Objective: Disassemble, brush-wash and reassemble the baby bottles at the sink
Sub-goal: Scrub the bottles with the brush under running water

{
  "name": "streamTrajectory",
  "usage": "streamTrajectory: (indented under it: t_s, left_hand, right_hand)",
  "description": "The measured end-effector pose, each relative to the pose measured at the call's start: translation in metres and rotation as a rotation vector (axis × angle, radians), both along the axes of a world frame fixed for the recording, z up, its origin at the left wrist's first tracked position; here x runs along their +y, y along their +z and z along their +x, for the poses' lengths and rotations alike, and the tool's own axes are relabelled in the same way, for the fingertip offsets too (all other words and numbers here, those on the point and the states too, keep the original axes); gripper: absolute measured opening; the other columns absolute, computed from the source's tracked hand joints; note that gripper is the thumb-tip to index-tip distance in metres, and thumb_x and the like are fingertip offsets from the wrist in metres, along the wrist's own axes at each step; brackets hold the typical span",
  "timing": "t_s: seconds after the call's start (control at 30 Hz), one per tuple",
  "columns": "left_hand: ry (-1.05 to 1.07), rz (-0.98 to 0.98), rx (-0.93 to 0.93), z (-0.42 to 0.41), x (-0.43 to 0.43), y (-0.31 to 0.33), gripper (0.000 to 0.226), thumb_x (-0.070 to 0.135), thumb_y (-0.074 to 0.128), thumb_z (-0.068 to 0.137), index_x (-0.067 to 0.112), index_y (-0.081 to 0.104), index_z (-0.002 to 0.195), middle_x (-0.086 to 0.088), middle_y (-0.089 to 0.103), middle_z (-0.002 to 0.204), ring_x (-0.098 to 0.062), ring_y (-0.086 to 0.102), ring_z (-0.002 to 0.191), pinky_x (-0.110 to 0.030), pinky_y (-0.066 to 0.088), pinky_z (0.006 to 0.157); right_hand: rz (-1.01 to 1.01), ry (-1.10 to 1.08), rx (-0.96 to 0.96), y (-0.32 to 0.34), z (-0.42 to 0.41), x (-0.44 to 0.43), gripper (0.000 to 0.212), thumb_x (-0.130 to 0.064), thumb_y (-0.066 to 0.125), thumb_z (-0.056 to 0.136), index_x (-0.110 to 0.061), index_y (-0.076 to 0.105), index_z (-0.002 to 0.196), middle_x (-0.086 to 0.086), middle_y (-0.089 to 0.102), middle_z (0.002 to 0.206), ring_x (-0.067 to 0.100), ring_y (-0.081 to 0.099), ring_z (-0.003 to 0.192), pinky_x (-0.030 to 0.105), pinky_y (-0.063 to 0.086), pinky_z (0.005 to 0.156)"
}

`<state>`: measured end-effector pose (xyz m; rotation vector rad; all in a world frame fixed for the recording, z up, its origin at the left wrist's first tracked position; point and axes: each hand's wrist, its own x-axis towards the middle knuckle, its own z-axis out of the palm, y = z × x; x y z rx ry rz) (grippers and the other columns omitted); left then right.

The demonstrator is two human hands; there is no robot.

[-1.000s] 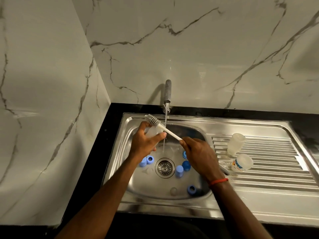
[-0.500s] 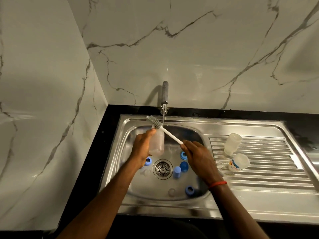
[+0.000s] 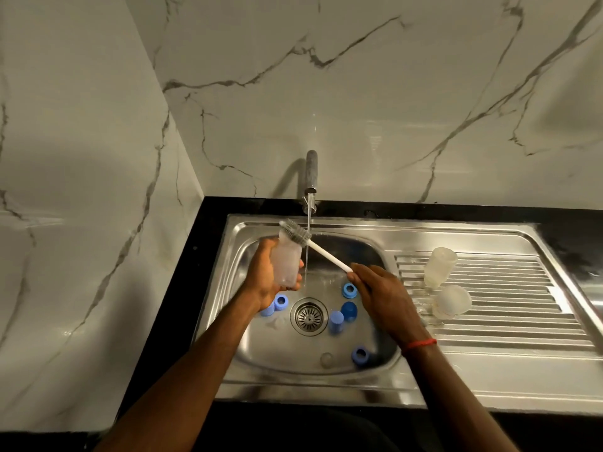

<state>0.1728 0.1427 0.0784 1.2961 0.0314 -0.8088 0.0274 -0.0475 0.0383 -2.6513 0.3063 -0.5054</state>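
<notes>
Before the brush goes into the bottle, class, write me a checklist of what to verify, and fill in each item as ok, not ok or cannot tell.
1. Bottle firmly held in the left hand: ok.
2. Brush gripped by its handle in the right hand: ok.
3. Bristles lined up with the bottle mouth: cannot tell; they sit at the top, but the opening is hidden.
4. Water running from the tap: ok, the stream falls just right of the bottle.
5. Bottle free of its ring and cap: ok, none on it.
6. Drain clear of loose blue parts: ok, they lie around it.
</notes>
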Motion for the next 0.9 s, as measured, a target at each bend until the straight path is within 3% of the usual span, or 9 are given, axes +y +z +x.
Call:
streamTrajectory:
  t_s: [0.13, 0.23, 0.4, 0.5, 0.7, 0.9]
  left_hand:
    - [-0.029, -0.004, -0.032, 0.001, 0.008, -0.003, 0.060, 0.054, 0.048, 0.096, -0.002, 0.059, 0.116, -0.019, 0.065, 0.081, -0.025, 0.058, 0.054, -0.029, 0.047, 0.049]
    - [-0.070, -0.054, -0.028, -0.005, 0.004, -0.001, 0.068, 0.055, 0.063, 0.084, 0.001, 0.053, 0.124, -0.017, 0.064, 0.081, -0.028, 0.059, 0.055, -0.031, 0.049, 0.048]
    - [-0.025, -0.173, -0.023, 0.001, 0.005, 0.007, 0.058, 0.036, 0.079, 0.070, 0.015, 0.049, 0.115, -0.016, 0.059, 0.087, -0.027, 0.057, 0.055, -0.033, 0.051, 0.049]
    - [-0.028, -0.136, -0.025, 0.001, 0.009, 0.010, 0.048, 0.027, 0.074, 0.073, 0.014, 0.049, 0.113, -0.017, 0.060, 0.084, -0.028, 0.058, 0.055, -0.033, 0.051, 0.047]
    - [-0.138, -0.119, -0.008, -0.004, 0.004, 0.007, 0.053, 0.045, 0.058, 0.092, 0.001, 0.053, 0.121, -0.022, 0.067, 0.084, -0.033, 0.064, 0.059, -0.034, 0.055, 0.051]
    - [-0.081, -0.124, 0.018, -0.002, 0.007, 0.003, 0.051, 0.045, 0.043, 0.098, 0.001, 0.060, 0.117, -0.019, 0.071, 0.090, -0.026, 0.067, 0.063, -0.031, 0.055, 0.052]
  right_hand:
    - [0.063, -0.012, 0.057, -0.009, -0.022, -0.017, 0.051, -0.054, 0.033, 0.099, -0.022, 0.065, 0.123, 0.003, 0.064, 0.090, 0.018, 0.061, 0.076, 0.040, 0.057, 0.068]
    - [0.046, 0.008, -0.001, 0.002, -0.005, -0.005, 0.050, -0.051, 0.034, 0.100, -0.017, 0.065, 0.123, 0.002, 0.062, 0.087, 0.016, 0.059, 0.071, 0.038, 0.056, 0.063]
    - [0.035, 0.030, -0.017, 0.006, 0.003, -0.005, 0.045, -0.048, 0.038, 0.102, -0.019, 0.064, 0.124, 0.001, 0.062, 0.088, 0.015, 0.059, 0.073, 0.034, 0.055, 0.064]
    - [0.079, 0.017, 0.023, 0.002, -0.012, -0.015, 0.049, -0.049, 0.036, 0.100, -0.017, 0.064, 0.125, 0.004, 0.065, 0.093, 0.017, 0.061, 0.079, 0.032, 0.055, 0.070]
    - [0.059, 0.024, -0.079, 0.005, 0.011, 0.000, 0.044, -0.046, 0.038, 0.104, -0.017, 0.066, 0.121, 0.000, 0.062, 0.085, 0.012, 0.057, 0.069, 0.032, 0.053, 0.060]
    - [0.187, 0.015, -0.016, -0.009, -0.012, -0.007, 0.039, -0.044, 0.041, 0.101, -0.020, 0.067, 0.116, -0.002, 0.063, 0.089, 0.008, 0.059, 0.077, 0.035, 0.056, 0.070]
